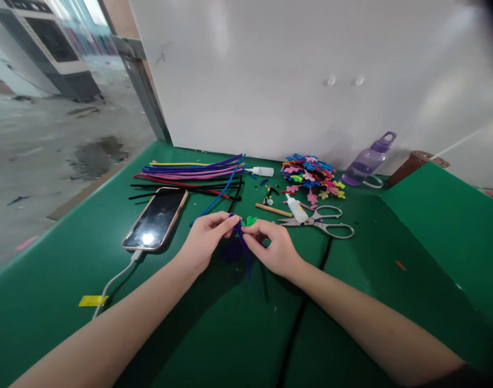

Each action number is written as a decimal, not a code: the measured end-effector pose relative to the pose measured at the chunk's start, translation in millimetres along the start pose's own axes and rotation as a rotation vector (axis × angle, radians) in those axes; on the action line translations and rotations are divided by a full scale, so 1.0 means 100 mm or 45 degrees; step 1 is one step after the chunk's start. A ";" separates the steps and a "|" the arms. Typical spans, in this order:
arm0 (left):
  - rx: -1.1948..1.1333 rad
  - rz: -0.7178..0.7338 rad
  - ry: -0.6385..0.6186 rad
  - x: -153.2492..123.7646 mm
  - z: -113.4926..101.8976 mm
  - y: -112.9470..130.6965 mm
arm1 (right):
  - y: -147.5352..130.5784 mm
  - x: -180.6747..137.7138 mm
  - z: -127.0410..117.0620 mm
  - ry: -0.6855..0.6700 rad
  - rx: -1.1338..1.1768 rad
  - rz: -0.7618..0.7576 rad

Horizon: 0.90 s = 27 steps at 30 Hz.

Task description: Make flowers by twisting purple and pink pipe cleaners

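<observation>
Between my two hands is a dark purple pipe cleaner (246,256), its loose end hanging down toward the table. My left hand (209,237) pinches its upper part between thumb and forefinger. From the other side, my right hand (273,243) has thumb and fingers closed on the same pipe cleaner. A small bright green piece (249,221) shows just behind the fingertips; whether it is held or lies on the table I cannot tell. Past my hands lie a bundle of coloured pipe cleaners (189,171), a wooden stick (273,209), a white glue bottle (297,208) and scissors (327,222).
A phone (156,220) with a white charging cable (116,280) lies left. Behind are a second glue bottle (263,171) and a heap of pipe-cleaner flowers (311,173). At right stand a purple bottle (365,164), a brown cup (410,164) and a green panel (452,237).
</observation>
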<state>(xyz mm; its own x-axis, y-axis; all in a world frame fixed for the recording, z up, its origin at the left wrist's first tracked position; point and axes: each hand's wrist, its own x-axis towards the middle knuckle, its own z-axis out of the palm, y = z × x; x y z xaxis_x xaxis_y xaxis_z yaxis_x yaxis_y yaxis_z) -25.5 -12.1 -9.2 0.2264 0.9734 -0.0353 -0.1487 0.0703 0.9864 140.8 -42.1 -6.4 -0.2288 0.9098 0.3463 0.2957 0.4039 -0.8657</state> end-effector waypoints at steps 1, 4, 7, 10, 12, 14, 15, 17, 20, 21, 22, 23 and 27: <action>-0.035 0.006 -0.008 0.00 0.00 0.00 | -0.02 0.02 -0.01 -0.041 0.168 0.118; -0.129 0.037 -0.082 -0.01 0.00 0.04 | -0.04 0.07 -0.02 -0.139 0.691 0.444; -0.152 0.033 -0.176 -0.04 0.03 0.09 | -0.05 0.09 0.00 -0.248 1.061 0.721; -0.137 -0.002 -0.242 -0.07 0.05 0.13 | -0.03 0.08 0.02 -0.436 1.273 0.872; -0.104 -0.027 -0.270 -0.08 0.06 0.13 | -0.01 0.07 0.02 -0.500 1.330 0.897; -0.072 -0.041 -0.270 -0.07 0.05 0.11 | 0.02 0.06 0.02 -0.493 1.350 0.905; -0.058 -0.044 -0.260 -0.07 0.05 0.10 | 0.03 0.07 0.02 -0.472 1.350 0.903; -0.021 -0.038 -0.211 -0.05 0.04 0.08 | 0.05 0.07 0.02 -0.411 1.324 0.902; 0.026 -0.058 -0.178 -0.03 0.03 0.05 | 0.06 0.08 0.01 -0.354 1.240 0.906; 0.032 -0.070 -0.180 -0.03 0.03 0.05 | 0.07 0.08 0.01 -0.349 1.216 0.906; 0.033 -0.082 -0.186 -0.03 0.02 0.05 | 0.07 0.09 0.01 -0.348 1.199 0.904; 0.032 -0.088 -0.187 -0.02 0.02 0.05 | 0.07 0.09 0.01 -0.349 1.186 0.898; 0.024 -0.094 -0.120 -0.03 0.04 0.06 | 0.05 0.08 0.03 -0.300 1.114 0.837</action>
<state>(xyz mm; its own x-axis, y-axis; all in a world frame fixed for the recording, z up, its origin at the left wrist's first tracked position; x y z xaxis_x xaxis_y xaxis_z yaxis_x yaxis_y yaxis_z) -23.4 -15.6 -2.2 0.3256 0.9409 -0.0934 -0.1103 0.1359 0.9846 137.6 -33.2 -9.6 -0.4655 0.8433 -0.2686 -0.3092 -0.4394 -0.8434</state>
